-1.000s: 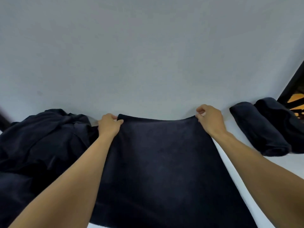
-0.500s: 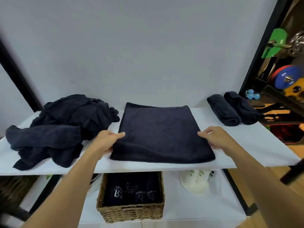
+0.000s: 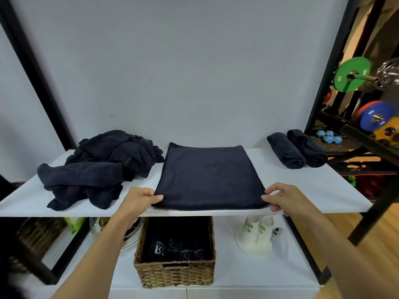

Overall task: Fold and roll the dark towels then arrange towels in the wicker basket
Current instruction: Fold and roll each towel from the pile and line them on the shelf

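A dark towel (image 3: 207, 175) lies folded flat in the middle of the white shelf (image 3: 306, 190). My left hand (image 3: 141, 200) grips its near left corner, thumb on top. At the near right corner, my right hand (image 3: 280, 196) holds the towel the same way. A heap of unfolded dark towels (image 3: 101, 167) sits on the shelf's left part. Two rolled dark towels (image 3: 296, 151) lie side by side at the back right. Below the shelf, the wicker basket (image 3: 176, 274) stands on the lower board with dark rolled towels inside.
A white cup-like object (image 3: 255, 237) stands right of the basket on the lower board. Black frame posts (image 3: 36, 80) run up at both sides. A weight rack with coloured plates (image 3: 354, 77) fills the far right. Another wicker piece (image 3: 35, 234) sits at the lower left.
The view has pulled back from close over the towel. My hands moved from the towel's far corners to its sides, then to its near corners, which they now grip.
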`<control>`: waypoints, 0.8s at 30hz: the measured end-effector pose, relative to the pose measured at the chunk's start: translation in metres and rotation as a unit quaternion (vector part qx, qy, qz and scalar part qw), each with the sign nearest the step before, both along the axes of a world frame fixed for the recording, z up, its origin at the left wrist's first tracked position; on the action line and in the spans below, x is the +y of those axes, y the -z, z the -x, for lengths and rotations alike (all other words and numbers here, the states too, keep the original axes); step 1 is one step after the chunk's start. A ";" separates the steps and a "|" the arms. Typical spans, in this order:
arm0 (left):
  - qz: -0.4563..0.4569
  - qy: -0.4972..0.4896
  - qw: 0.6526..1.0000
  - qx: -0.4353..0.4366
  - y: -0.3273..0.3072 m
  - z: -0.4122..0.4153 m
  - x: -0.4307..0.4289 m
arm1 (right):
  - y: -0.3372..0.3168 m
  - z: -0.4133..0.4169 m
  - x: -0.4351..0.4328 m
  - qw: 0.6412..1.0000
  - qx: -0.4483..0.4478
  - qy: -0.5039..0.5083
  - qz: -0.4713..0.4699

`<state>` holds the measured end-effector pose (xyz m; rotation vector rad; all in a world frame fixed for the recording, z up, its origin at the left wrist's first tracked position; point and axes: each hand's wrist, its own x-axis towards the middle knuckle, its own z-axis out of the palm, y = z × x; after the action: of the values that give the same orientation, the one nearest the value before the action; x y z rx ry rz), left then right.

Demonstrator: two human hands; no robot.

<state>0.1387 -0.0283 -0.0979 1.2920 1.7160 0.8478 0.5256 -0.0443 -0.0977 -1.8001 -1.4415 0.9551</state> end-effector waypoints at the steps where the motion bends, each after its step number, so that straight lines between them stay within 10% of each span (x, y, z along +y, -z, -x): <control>1: -0.017 -0.012 1.000 -0.002 0.001 0.001 -0.002 | -0.001 0.001 -0.001 1.000 0.000 -0.011 0.012; 12: 0.077 -0.014 0.990 -0.119 0.001 0.009 -0.046 | -0.022 -0.021 -0.035 0.989 0.058 -0.049 0.124; 24: -0.087 -0.007 0.956 -0.280 -0.056 0.010 -0.018 | -0.058 -0.009 -0.006 0.992 0.106 -0.001 -0.063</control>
<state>0.1289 -0.0468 -0.0419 1.0173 1.2197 1.2567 0.5346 -0.0499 -0.0394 -1.5568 -1.3413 1.0006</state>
